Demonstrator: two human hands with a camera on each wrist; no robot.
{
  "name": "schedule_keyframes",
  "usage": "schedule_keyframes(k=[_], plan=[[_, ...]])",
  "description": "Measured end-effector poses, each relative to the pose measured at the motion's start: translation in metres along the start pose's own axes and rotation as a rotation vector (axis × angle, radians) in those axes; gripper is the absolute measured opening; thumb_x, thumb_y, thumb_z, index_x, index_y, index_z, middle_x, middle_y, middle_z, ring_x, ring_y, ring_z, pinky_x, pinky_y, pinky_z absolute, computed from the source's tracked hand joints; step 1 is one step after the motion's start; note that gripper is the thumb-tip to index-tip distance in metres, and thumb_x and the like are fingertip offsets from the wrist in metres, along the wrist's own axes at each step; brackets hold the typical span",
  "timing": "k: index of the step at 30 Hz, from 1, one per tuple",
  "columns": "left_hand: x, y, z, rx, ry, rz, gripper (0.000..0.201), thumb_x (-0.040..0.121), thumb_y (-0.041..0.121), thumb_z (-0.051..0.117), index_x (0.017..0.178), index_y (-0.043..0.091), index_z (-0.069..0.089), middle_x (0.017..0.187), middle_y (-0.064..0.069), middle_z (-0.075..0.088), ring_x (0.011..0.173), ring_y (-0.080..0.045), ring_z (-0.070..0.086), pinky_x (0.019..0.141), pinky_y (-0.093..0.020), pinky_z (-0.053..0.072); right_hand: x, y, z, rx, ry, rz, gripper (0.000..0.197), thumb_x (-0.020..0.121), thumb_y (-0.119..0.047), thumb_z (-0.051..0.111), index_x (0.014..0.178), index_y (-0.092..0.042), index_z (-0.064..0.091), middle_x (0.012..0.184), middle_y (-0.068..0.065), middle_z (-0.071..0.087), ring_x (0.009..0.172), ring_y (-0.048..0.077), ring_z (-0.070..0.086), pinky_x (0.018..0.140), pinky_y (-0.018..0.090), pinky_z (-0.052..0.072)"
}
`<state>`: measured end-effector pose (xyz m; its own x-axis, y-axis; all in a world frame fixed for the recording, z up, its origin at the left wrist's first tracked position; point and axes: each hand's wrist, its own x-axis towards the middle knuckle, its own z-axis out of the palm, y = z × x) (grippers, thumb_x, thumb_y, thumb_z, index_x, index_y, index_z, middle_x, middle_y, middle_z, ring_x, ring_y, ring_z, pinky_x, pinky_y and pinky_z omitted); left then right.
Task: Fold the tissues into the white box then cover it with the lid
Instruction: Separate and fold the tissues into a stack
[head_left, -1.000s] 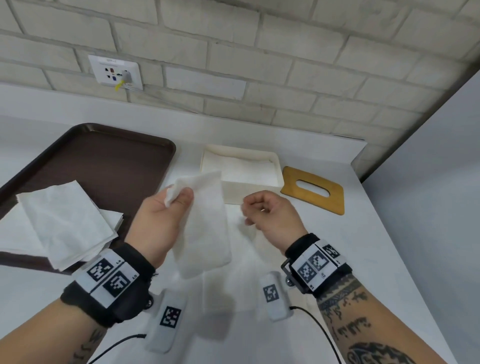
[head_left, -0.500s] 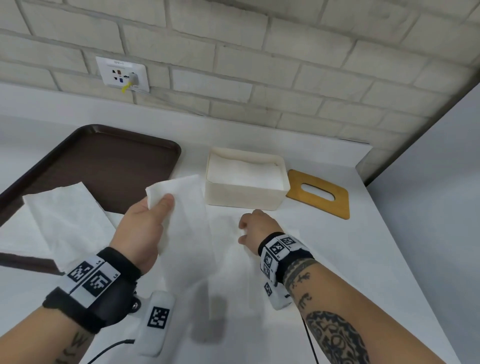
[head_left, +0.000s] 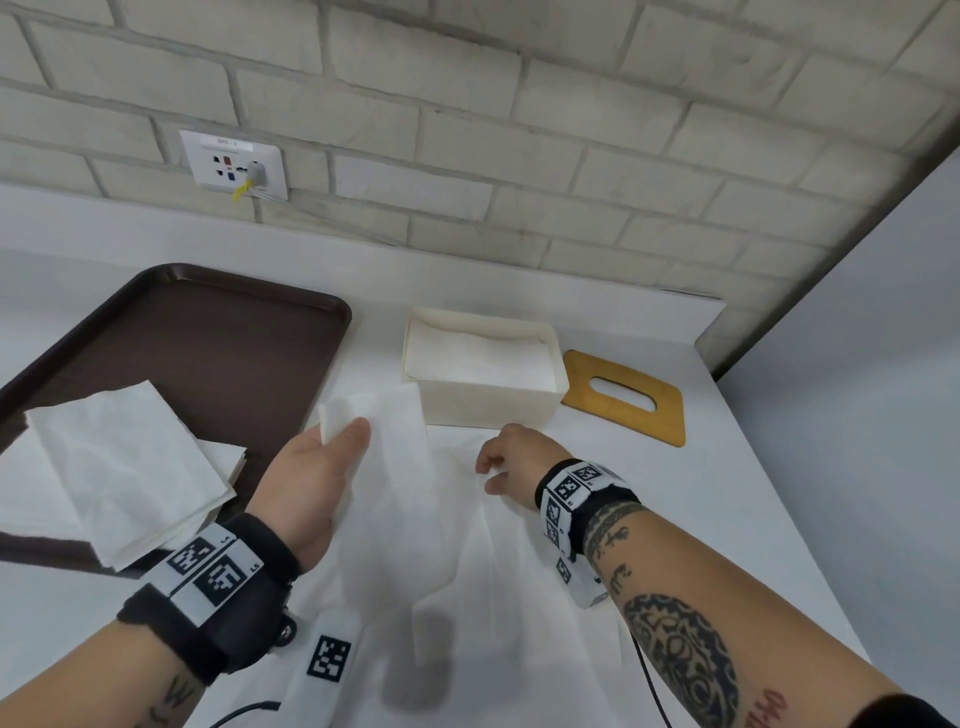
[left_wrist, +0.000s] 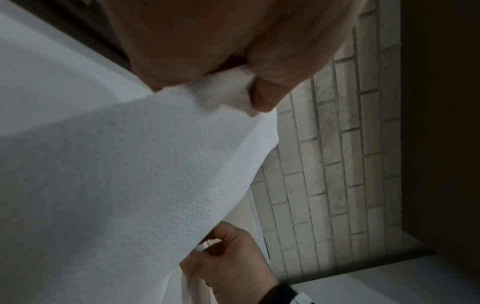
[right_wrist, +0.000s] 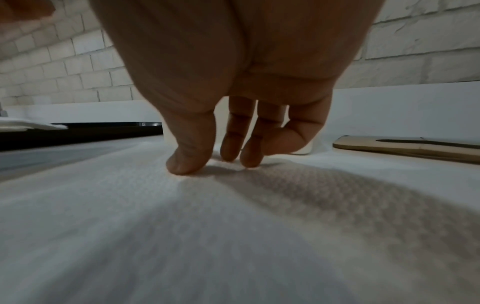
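A white tissue (head_left: 415, 519) lies spread on the table in front of the white box (head_left: 488, 408). My left hand (head_left: 343, 431) pinches its far left corner between thumb and fingers and holds it slightly raised; the left wrist view shows that pinch (left_wrist: 249, 92) on the tissue (left_wrist: 130, 164). My right hand (head_left: 485, 467) is down on the tissue's right part, thumb and curled fingertips (right_wrist: 187, 166) nipping the tissue (right_wrist: 233, 226). The box is open with folded tissues inside. The wooden lid (head_left: 623, 397), with an oval slot, lies flat right of the box.
A dark brown tray (head_left: 234, 353) sits at the left and carries a stack of white tissues (head_left: 119, 467). A brick wall with a socket (head_left: 234, 166) runs behind. The table's right edge (head_left: 779, 493) falls off beside a grey wall.
The left hand has lowered and carried the tissue's corner forward, opening the sheet out. The right hand has come down from the air onto the tissue.
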<state>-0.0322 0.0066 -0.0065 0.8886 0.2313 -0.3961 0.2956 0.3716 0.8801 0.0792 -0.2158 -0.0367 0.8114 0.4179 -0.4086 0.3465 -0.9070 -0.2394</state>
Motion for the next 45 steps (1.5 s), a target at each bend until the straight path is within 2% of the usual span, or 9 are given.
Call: schedule_keyframes(k=[8, 15, 18, 21, 27, 32, 38, 41, 45], plan=[[0.002, -0.003, 0.003, 0.039, -0.018, 0.007, 0.024, 0.106, 0.023, 0.053, 0.112, 0.008, 0.071, 0.103, -0.013, 0.079, 0.089, -0.028, 0.077, 0.085, -0.044, 0.057, -0.005, 0.002, -0.001, -0.03, 0.08, 0.008, 0.006, 0.088, -0.022, 0.07, 0.093, -0.018, 0.07, 0.106, 0.0, 0.066, 0.096, 0.021, 0.061, 0.085, 0.031, 0.051], [0.002, 0.0, 0.001, 0.07, 0.013, 0.039, 0.022, 0.105, 0.023, 0.056, 0.109, 0.008, 0.071, 0.095, -0.012, 0.079, 0.081, -0.027, 0.075, 0.078, -0.04, 0.057, -0.031, -0.004, -0.02, 0.024, 0.278, -0.154, 0.004, 0.096, -0.026, 0.058, 0.094, -0.023, 0.06, 0.115, -0.005, 0.063, 0.111, 0.02, 0.055, 0.096, 0.037, 0.046], [0.004, 0.004, 0.0, 0.078, 0.02, 0.063, 0.023, 0.104, 0.023, 0.057, 0.108, 0.006, 0.071, 0.098, -0.015, 0.077, 0.082, -0.03, 0.073, 0.08, -0.042, 0.057, -0.052, -0.014, -0.052, 0.257, 0.429, -0.213, 0.016, 0.096, -0.026, 0.06, 0.086, -0.033, 0.051, 0.106, -0.011, 0.069, 0.105, 0.012, 0.062, 0.092, 0.033, 0.05], [0.004, 0.014, 0.003, 0.108, 0.019, 0.127, 0.02, 0.104, 0.023, 0.057, 0.101, 0.011, 0.073, 0.093, -0.01, 0.078, 0.078, -0.024, 0.074, 0.079, -0.04, 0.056, -0.073, -0.024, -0.085, 0.349, 0.525, -0.308, 0.008, 0.093, -0.021, 0.065, 0.092, -0.027, 0.06, 0.093, -0.017, 0.066, 0.096, 0.004, 0.063, 0.09, 0.03, 0.051], [0.006, 0.035, -0.001, 0.108, 0.009, 0.186, 0.022, 0.103, 0.027, 0.059, 0.105, 0.012, 0.074, 0.102, -0.01, 0.08, 0.101, -0.035, 0.074, 0.097, -0.05, 0.054, -0.108, -0.025, -0.115, 0.404, 0.583, -0.424, 0.015, 0.094, -0.008, 0.065, 0.098, -0.019, 0.075, 0.096, -0.02, 0.069, 0.098, -0.003, 0.064, 0.088, 0.01, 0.047], [0.0, 0.039, 0.016, 0.191, -0.024, 0.27, 0.022, 0.104, 0.028, 0.057, 0.104, 0.015, 0.075, 0.095, -0.003, 0.081, 0.092, -0.026, 0.075, 0.087, -0.042, 0.056, -0.117, -0.016, -0.116, 0.546, 0.713, -0.453, 0.017, 0.095, -0.003, 0.062, 0.098, -0.014, 0.075, 0.095, -0.017, 0.07, 0.096, -0.002, 0.065, 0.085, 0.01, 0.047], [-0.005, 0.044, 0.05, 0.31, -0.168, 0.35, 0.023, 0.105, 0.024, 0.054, 0.108, 0.016, 0.076, 0.093, -0.001, 0.08, 0.086, -0.015, 0.076, 0.07, -0.024, 0.057, -0.113, -0.04, -0.113, 0.442, 0.476, -0.49, 0.016, 0.093, -0.008, 0.065, 0.101, -0.018, 0.075, 0.096, -0.015, 0.072, 0.095, 0.0, 0.066, 0.09, 0.018, 0.051], [-0.005, 0.033, 0.061, 0.21, -0.328, 0.224, 0.034, 0.102, 0.033, 0.057, 0.116, 0.007, 0.074, 0.11, -0.02, 0.076, 0.101, -0.034, 0.074, 0.084, -0.039, 0.057, -0.105, -0.053, -0.111, 0.386, 0.42, -0.432, 0.016, 0.093, -0.019, 0.067, 0.108, -0.025, 0.073, 0.102, -0.01, 0.074, 0.096, 0.001, 0.066, 0.092, 0.023, 0.051], [-0.006, 0.016, 0.068, 0.064, -0.399, 0.053, 0.061, 0.098, 0.057, 0.052, 0.129, 0.008, 0.067, 0.125, -0.019, 0.072, 0.12, -0.035, 0.068, 0.108, -0.051, 0.047, -0.092, -0.055, -0.107, 0.339, 0.436, -0.311, 0.009, 0.091, -0.032, 0.069, 0.099, -0.03, 0.07, 0.098, -0.011, 0.073, 0.098, 0.003, 0.064, 0.092, 0.031, 0.052]])
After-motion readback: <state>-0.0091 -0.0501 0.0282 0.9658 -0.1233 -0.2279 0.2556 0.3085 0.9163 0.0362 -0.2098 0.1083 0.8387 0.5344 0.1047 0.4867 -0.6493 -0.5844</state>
